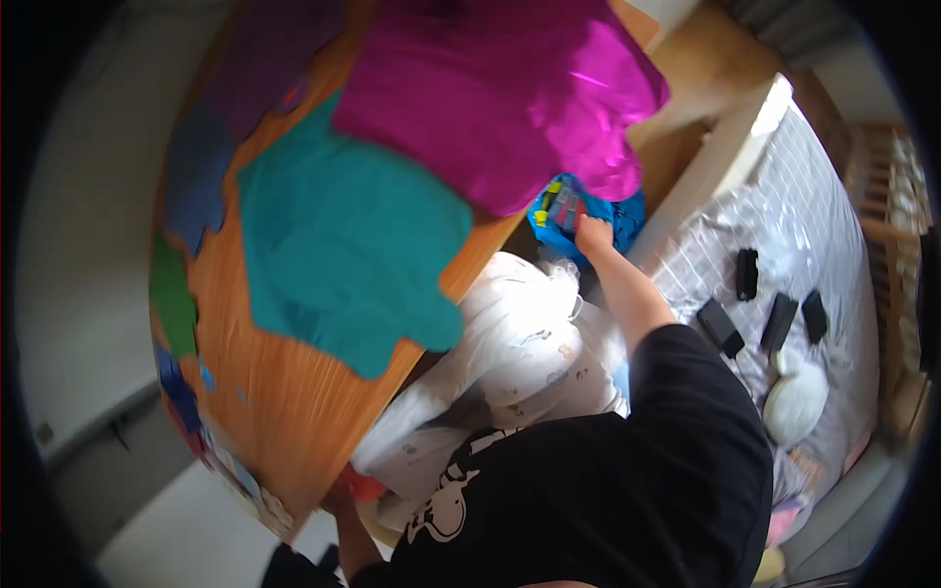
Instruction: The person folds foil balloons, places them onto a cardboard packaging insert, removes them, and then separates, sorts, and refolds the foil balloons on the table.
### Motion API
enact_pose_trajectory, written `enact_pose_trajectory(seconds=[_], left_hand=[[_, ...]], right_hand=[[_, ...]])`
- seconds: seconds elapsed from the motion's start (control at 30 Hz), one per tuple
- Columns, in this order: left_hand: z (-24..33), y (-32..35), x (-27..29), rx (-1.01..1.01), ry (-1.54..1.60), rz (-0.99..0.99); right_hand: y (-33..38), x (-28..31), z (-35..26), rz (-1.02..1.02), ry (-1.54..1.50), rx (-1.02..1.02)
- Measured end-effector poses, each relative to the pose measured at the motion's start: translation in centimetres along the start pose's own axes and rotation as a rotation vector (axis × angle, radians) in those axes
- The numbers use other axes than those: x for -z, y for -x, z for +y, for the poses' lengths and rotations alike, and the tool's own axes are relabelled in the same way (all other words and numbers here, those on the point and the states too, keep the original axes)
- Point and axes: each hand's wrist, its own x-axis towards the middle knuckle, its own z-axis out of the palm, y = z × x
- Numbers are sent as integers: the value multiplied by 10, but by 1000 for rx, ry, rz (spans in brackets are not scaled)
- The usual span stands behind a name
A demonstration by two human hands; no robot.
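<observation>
My right hand (593, 233) reaches down past the table edge to a blue bag (627, 218) with yellow and grey parts showing at its mouth. Its fingers look curled, and a bit of red shows beside them; what they grip is hidden. My left hand (339, 498) is low at the near corner of the wooden table (304, 421), close to something red (365, 484); its fingers do not show clearly. A teal cloth-like sheet (343, 235) lies on the table. Beyond it a shiny magenta sheet (490, 98) overhangs the edge above the blue bag.
White plastic bags (534, 343) stand between the table and my body. To the right, a bed with a grey checked cover (716, 235) holds several black blocks (779, 321) and a round white thing (796, 407). Purple, blue and green pieces (173, 304) line the table's far left side.
</observation>
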Motion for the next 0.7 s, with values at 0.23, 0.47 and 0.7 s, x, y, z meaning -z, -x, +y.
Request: enact_pose_trajectory(seconds=[0.23,0.47,0.7], left_hand=[[-10,12,-68,-35,515,803],[12,62,-40,224,411,478],[-1,118,-9,283,631,470]], right_hand=[[64,61,-35,238,-834,386],[104,82,-5,134,-1175,550],[151,115,-4,338,-941,607]])
